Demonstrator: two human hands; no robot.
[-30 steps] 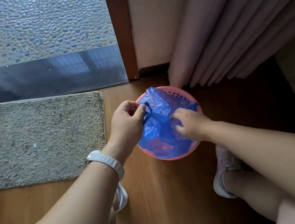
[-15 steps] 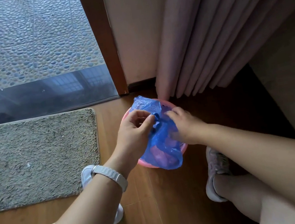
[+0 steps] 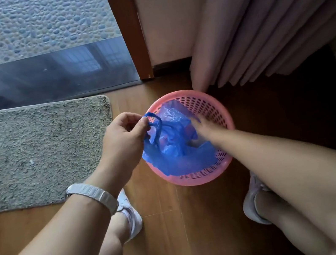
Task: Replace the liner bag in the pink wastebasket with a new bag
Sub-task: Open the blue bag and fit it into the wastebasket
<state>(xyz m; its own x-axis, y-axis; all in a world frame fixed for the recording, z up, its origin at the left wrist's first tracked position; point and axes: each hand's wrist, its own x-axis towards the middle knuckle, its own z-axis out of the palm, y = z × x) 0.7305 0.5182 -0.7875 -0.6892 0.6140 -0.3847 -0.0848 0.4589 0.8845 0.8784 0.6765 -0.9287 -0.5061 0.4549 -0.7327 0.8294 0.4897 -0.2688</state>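
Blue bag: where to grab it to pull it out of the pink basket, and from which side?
Take the loop handle, coming from above on the left side of the basket. It is a narrow strap raised clear of the rim, where the left hand pinches it. The rest of the bag is loose crumpled film sunk inside, with the right hand reaching into it.

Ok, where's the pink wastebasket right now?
In the head view, the pink wastebasket stands on the wooden floor right of centre, its far rim by the curtain, the grey mat to its left, the blue liner bag in it.
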